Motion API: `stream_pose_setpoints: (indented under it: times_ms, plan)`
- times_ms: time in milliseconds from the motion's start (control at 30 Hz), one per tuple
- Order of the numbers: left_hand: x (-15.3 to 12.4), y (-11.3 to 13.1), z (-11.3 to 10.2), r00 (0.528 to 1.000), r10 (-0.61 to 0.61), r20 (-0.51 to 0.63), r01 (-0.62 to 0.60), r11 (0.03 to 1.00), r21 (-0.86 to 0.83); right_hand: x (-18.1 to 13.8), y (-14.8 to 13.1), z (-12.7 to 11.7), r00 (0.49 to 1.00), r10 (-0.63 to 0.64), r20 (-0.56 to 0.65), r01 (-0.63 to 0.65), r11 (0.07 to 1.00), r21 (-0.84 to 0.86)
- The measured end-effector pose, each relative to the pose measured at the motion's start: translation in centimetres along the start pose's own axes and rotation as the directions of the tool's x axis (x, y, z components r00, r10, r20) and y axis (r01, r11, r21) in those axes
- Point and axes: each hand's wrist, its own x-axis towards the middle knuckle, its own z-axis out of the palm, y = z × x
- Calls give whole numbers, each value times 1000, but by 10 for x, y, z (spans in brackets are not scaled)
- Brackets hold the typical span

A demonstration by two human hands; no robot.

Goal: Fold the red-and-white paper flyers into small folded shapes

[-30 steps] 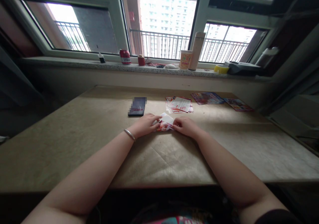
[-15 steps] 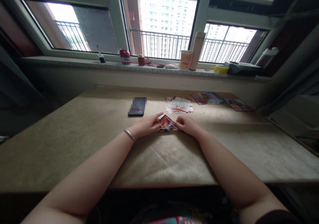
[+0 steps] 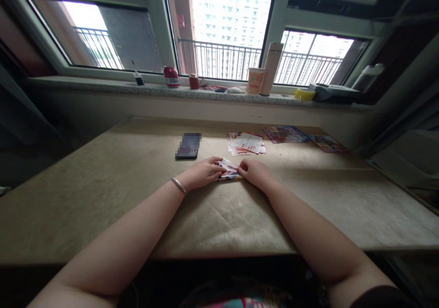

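Note:
A small sheet of colourful printed paper [image 3: 229, 169] lies on the table between my hands, its upper part pale and its lower edge multicoloured. From the left, my left hand [image 3: 205, 172], with a silver bangle at the wrist, holds the sheet, fingers over its top and left side. My right hand [image 3: 254, 171] is closed with the fingers curled, pinching the sheet's right edge. Just beyond it lies a loose pile of printed paper sheets [image 3: 249, 142], a white one on top. A dark phone [image 3: 189, 146] rests to the left, partly pixelated.
Colourful printed sheets [image 3: 286, 134] lie at the table's back right, with another stack [image 3: 328, 143] beside them. Along the windowsill [image 3: 219, 96] stand a red can [image 3: 171, 77], a red jar [image 3: 194, 82], a paper cup [image 3: 255, 80], a tall flask [image 3: 271, 69] and a yellow tape roll [image 3: 304, 94].
The paper's red picture face showed before; a pale surface now covers most of it. My left fingers have come down over the paper, and my right hand has shifted slightly left.

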Motion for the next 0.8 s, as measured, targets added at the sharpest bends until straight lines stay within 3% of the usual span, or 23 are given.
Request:
stream_pose_setpoints:
  times_ms: [267, 467, 567, 800]
  plan:
    - [0, 1, -1, 998, -8, 66, 2, 996, 91, -3, 0, -5, 1000, -11, -22, 13, 998, 67]
    - [-1, 1, 3, 992, -120, 33, 110, 972, 207, -6, 1, -10, 962, -269, -41, 271, 944, 186]
    - [-1, 1, 6, 988, -152, 25, 142, 962, 232, -6, 1, -10, 936, -351, -19, 349, 923, 163]
    - [1, 4, 4, 990, -142, 21, 133, 959, 252, -5, 3, -6, 937, -347, 44, 344, 937, 64]
